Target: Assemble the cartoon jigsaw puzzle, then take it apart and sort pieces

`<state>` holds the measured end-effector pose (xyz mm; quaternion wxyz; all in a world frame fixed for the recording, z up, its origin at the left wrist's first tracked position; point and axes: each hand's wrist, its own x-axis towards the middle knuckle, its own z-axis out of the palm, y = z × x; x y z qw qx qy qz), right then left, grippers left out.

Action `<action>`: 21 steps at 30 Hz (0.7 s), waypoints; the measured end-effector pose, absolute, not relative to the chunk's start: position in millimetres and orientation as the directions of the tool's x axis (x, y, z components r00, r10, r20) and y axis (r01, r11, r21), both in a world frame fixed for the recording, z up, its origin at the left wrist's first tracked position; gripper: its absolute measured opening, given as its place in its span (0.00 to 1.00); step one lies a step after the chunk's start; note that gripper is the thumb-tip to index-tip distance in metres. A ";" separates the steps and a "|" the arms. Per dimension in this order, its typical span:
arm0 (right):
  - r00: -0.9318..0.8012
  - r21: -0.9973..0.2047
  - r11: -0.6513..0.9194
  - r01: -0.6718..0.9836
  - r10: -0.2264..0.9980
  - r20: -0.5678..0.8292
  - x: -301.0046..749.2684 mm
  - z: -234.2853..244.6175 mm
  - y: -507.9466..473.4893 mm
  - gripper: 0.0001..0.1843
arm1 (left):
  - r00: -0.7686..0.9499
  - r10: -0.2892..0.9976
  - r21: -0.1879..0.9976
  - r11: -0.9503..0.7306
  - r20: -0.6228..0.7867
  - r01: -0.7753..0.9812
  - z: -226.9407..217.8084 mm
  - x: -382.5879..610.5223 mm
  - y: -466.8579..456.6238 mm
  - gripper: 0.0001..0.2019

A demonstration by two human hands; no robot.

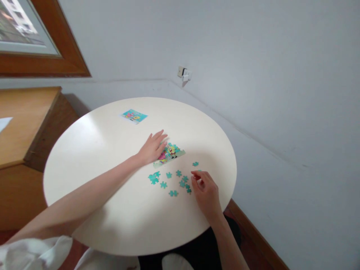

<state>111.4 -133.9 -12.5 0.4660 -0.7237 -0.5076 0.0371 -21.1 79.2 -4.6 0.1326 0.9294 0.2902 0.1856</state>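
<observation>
My left hand (153,147) lies flat with fingers stretched out on the left edge of a partly built cartoon jigsaw (170,153) on a round cream table (112,202). Several loose teal puzzle pieces (168,180) are scattered just in front of the jigsaw. My right hand (204,189) rests at the right end of those pieces, its fingers curled in a pinch over one piece; what it grips is too small to make out. One single piece (195,164) lies apart, beyond the right hand.
A small colourful picture card (134,116) lies at the far side of the table. A wooden cabinet (25,123) stands to the left under a framed picture (25,30). Grey walls meet behind, with a white socket (184,73).
</observation>
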 end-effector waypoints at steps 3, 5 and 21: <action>0.444 -0.730 -0.062 0.681 0.827 0.344 113.9 -13.1 -142.5 0.08 | 0.652 0.660 0.400 -0.748 0.373 0.529 -13.3 -42.9 93.0 0.24; 0.401 -0.734 -0.052 0.677 0.863 0.309 115.8 -12.4 -146.3 0.07 | 0.622 0.690 0.434 -0.720 0.370 0.541 -22.7 -52.2 100.4 0.23; 0.250 -0.695 -0.077 0.715 0.956 0.151 140.0 -4.8 -149.9 0.09 | 0.658 0.670 0.419 -0.736 0.344 0.531 -27.3 -51.8 105.2 0.17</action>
